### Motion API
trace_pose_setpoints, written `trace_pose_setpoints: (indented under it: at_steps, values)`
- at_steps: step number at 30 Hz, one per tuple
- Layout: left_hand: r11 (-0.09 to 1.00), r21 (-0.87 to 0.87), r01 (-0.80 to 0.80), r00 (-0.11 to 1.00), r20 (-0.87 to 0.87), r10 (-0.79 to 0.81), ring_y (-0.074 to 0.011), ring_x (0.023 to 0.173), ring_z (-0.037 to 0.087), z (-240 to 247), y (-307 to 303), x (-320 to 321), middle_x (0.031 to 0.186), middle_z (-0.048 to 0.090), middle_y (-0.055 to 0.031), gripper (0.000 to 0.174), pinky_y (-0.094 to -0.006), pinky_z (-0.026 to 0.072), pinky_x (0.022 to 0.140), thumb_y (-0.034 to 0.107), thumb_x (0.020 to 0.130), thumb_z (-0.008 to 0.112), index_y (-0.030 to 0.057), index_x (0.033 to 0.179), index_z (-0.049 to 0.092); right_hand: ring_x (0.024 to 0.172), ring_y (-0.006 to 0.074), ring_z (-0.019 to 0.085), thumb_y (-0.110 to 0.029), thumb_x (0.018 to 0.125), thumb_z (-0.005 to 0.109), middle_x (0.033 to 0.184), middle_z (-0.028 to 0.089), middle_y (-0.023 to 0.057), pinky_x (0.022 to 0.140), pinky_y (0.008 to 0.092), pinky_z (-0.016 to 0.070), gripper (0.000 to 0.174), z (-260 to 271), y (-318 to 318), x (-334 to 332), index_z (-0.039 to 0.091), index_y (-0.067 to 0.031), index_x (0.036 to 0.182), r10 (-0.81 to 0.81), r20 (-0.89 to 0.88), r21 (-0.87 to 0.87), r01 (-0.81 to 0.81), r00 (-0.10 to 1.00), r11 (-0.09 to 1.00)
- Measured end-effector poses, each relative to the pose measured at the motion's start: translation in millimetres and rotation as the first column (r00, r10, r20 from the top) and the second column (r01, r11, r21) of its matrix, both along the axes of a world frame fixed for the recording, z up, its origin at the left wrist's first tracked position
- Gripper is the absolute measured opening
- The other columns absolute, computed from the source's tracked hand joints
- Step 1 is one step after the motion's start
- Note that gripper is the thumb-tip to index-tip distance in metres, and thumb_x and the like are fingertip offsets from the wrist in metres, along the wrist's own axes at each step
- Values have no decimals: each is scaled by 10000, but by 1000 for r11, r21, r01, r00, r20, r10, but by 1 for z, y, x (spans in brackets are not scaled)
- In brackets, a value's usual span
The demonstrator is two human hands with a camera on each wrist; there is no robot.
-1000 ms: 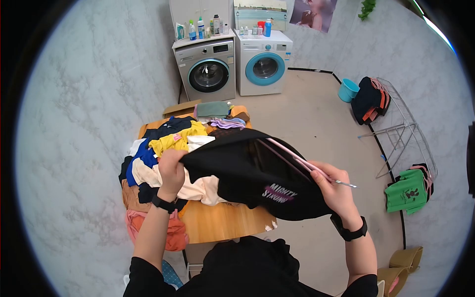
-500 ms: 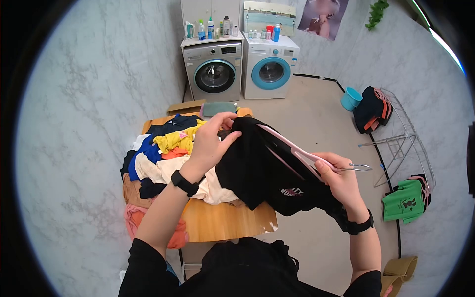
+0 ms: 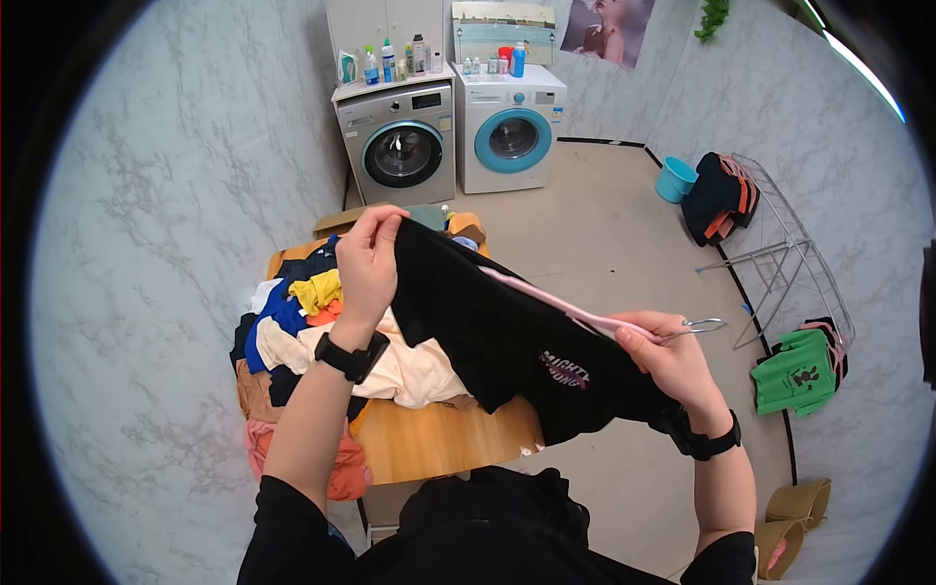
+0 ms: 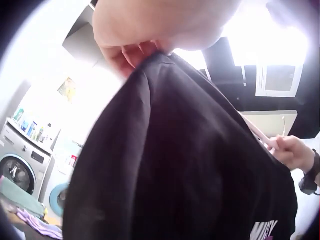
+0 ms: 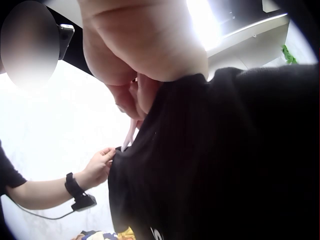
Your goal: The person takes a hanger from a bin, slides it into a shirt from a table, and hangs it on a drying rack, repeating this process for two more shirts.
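A black T-shirt (image 3: 468,331) with white and purple lettering on its front hangs stretched between both hands, above the table's right part. My left hand (image 3: 369,263) pinches its upper left end between thumb and fingers, raised high. With my right hand (image 3: 668,359) I grip a pink clothes hanger (image 3: 546,297) near its metal hook (image 3: 704,326), which sticks out to the right. One hanger arm runs along the shirt's upper edge toward the left hand; the other is hidden by the cloth. In the left wrist view, the T-shirt (image 4: 185,150) drapes down from the left fingers.
A pile of mixed clothes (image 3: 414,369) covers much of the wooden table (image 3: 439,448). Two washing machines (image 3: 512,136) stand at the back. To the right are a blue bucket (image 3: 675,180), a metal drying rack (image 3: 795,244) with hung clothes, and brown baskets (image 3: 799,502).
My left hand moved from the shirt's left side, opened near its upper end, then pinched it and drew it up and left. The shirt now hangs straighter along the hanger; the right hand keeps its grip.
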State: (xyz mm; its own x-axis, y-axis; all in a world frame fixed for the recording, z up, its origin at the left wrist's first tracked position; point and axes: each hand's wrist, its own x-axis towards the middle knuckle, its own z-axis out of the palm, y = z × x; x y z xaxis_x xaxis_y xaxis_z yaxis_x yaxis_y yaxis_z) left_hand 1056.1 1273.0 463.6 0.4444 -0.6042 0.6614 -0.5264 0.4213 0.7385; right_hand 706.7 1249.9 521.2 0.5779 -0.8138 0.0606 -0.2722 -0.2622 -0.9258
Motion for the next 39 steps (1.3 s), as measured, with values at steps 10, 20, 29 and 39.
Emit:
trace_pose_setpoints:
  at_steps: [10,20,29,39]
  values:
    - [907,295,300,938,83,-337,-108,798,597,1,6,-4,899,648,-24,178,-237,475,746,138,949,578,-10,1037,623,734,49,510,-167,967,590,800,632,-3,651,198,429,260,0,0,6,674,38,1104,38,-1,64,-38,999,997]
    - [940,200,275,900,291,-325,-180,837,647,12,21,-19,970,661,-80,401,-276,517,780,109,742,801,14,1097,641,710,40,491,-159,963,595,795,619,-11,617,195,412,248,0,-3,4,672,32,1101,34,35,32,-35,999,999]
    - [979,146,141,958,228,-172,-192,746,628,-10,21,-30,871,640,-103,161,-272,512,694,7,800,692,-16,936,607,757,64,542,-155,959,597,841,657,16,680,220,458,251,-10,1,6,664,36,1107,31,28,58,-33,999,998]
    - [882,270,386,908,59,-415,-78,721,515,19,27,-18,768,554,-4,91,-215,423,677,26,892,613,7,977,591,790,97,597,-162,947,614,881,701,67,724,255,498,253,-10,11,7,676,43,1082,45,24,36,-45,999,998]
